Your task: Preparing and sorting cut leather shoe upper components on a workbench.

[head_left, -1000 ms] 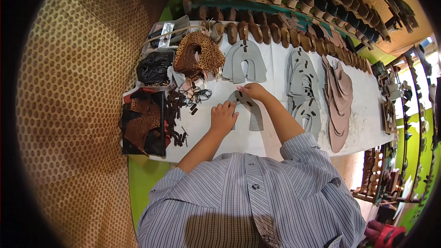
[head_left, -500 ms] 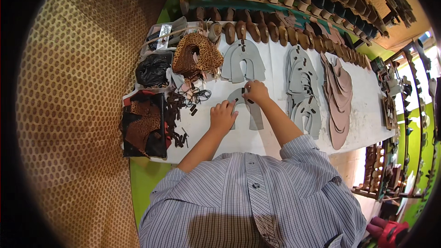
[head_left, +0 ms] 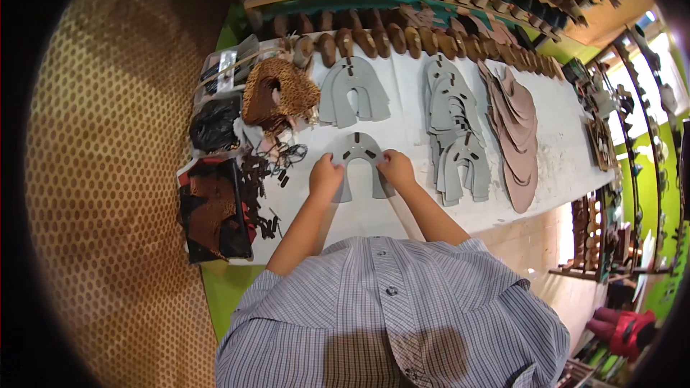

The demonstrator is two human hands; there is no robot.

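- While both hands are on the grey U-shaped piece (head_left: 364, 142) near the middle of the frame, the head view shows the left hand (head_left: 328, 175) pinching its left edge and the right hand (head_left: 394, 169) pinching its right edge; whether it is lifted off the white table (head_left: 568, 144) or lies flat, I cannot tell.
- Three dark strips (head_left: 357, 138) sit on its arch, one at the top and one on either side, so this piece looks fully fitted, as far as I can judge.
- The upper grey stack (head_left: 366, 76), just above it in the frame, and the overlapping grey pieces (head_left: 440, 104) right of centre also carry dark strips, which suggests that much of this work is done.
- Loose strips (head_left: 255, 181) lie heaped at centre left, so material remains; the pinkish-brown pieces (head_left: 519, 179) farther right show no strips on their visible parts, but whether they need any is unclear.
- For moving, bare table lies between the right hand and the overlapping grey pieces, and more opens at the right of the frame, beyond the pinkish-brown fan.
- The left side is tighter: the leopard-print pile (head_left: 257, 103), the strips and a black tray (head_left: 233, 246) crowd that edge.
- Wooden shoe forms (head_left: 414, 42) line the table's far edge, and its near edge curves just in front of the shirt (head_left: 352, 294).
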